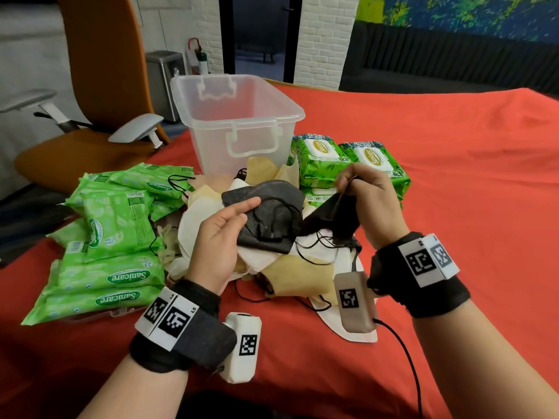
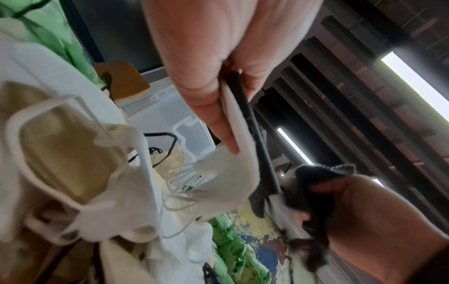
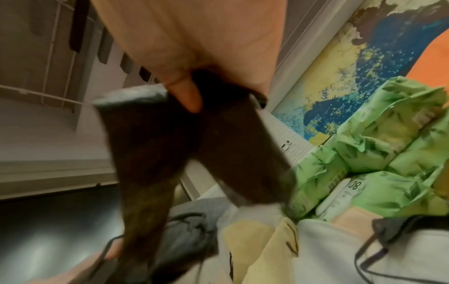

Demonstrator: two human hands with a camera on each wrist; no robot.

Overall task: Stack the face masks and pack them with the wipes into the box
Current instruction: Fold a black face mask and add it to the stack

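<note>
Hands work over a heap of soft fabric face masks (image 1: 302, 267) in white, cream and tan, with thin black ear loops, lying on a red cloth-covered table (image 1: 438, 176). The left hand (image 1: 217, 237) holds a flat dark grey woven mask (image 1: 266, 207) from beneath, thumb lying across its top edge; the left wrist view shows a white mask (image 2: 230, 169) pinched together with it. The right hand (image 1: 372, 201) has its fingers curled tight around a second, crumpled black mask (image 1: 335, 216) that hangs from its grip just beside the first.

Behind the heap stands a clear, rectangular plastic storage box (image 1: 236, 116) with hinged clip handles; its lid is off, and nothing can be seen inside it. To the left lies a pile of slim, glossy light green wipe packets (image 1: 112, 243), printed "Sanicare" and "15". To the right sit thicker dark green wipe packs (image 1: 348, 164) with leaf patterns and white flip lids, also labelled "Sanicare". An orange office chair (image 1: 99, 86) with grey armrests stands at the far left.
</note>
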